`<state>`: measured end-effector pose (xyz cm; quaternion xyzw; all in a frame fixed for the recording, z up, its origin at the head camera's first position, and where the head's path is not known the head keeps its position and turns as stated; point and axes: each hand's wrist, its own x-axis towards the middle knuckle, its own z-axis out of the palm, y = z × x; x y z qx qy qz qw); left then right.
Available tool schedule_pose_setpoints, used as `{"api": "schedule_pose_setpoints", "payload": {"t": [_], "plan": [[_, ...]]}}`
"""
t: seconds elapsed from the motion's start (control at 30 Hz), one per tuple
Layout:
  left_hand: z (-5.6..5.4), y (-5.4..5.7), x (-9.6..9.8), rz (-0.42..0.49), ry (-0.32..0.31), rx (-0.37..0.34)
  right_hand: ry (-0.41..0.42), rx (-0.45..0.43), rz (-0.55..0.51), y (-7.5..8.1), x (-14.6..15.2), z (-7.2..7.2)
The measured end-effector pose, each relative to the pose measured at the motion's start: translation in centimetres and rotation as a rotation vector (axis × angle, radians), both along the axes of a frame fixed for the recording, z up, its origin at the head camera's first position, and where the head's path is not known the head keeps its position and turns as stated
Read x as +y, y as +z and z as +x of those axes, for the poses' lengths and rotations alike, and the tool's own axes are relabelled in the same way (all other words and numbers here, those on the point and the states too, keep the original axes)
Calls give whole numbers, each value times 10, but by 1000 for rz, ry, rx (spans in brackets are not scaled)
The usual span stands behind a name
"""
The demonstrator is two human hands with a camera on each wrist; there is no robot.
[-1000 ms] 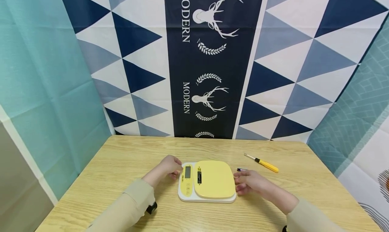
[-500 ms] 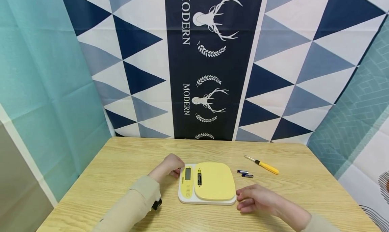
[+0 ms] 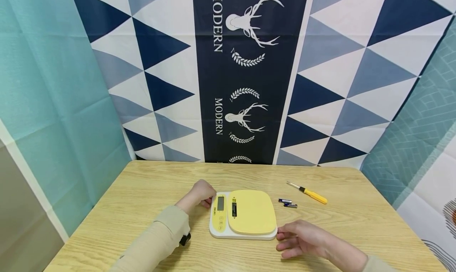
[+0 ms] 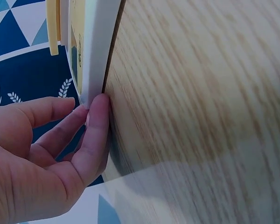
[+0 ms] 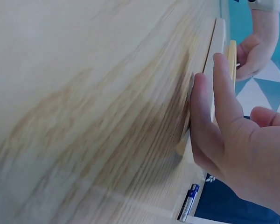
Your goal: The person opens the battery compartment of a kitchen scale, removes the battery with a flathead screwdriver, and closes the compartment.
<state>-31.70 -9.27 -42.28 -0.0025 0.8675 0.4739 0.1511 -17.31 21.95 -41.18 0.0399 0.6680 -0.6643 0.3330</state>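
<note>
A yellow and white kitchen scale [image 3: 252,213] lies flat on the wooden table, its small display and buttons on the left. At its far left corner is my left hand [image 3: 199,193]. In the left wrist view the fingertips [image 4: 100,103] of that hand touch the white edge of the scale, with the thumb apart from it. My right hand [image 3: 303,239] is by the near right corner, fingers extended. The right wrist view shows its fingers [image 5: 226,88] alongside the scale's edge [image 5: 216,44]; whether they press on it I cannot tell.
Two small blue and silver batteries [image 3: 290,205] lie right of the scale. Farther back on the right is a screwdriver [image 3: 313,196] with a yellow handle. Patterned cloth [image 3: 171,86] hangs behind the table [image 3: 160,177], with teal cloth at both sides.
My right hand has moved nearer along the scale's right side to its near corner, uncovering the batteries. The left hand has shifted slightly at the far left corner. The scale looks unmoved.
</note>
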Motion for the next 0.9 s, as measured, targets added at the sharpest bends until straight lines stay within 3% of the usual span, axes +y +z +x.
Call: {"api": "schedule_pose_setpoints", "payload": {"t": [0.27,0.63,0.9], "plan": [[1,3,3,-32,7,-17,-104,-28,-16,3,-6,3],[1,2,3,-37,91,-26,-192,25,-50,0,-10,-2],[3,3,-4,40,72,-28,-247,84,-101,-4,-10,-12]]}}
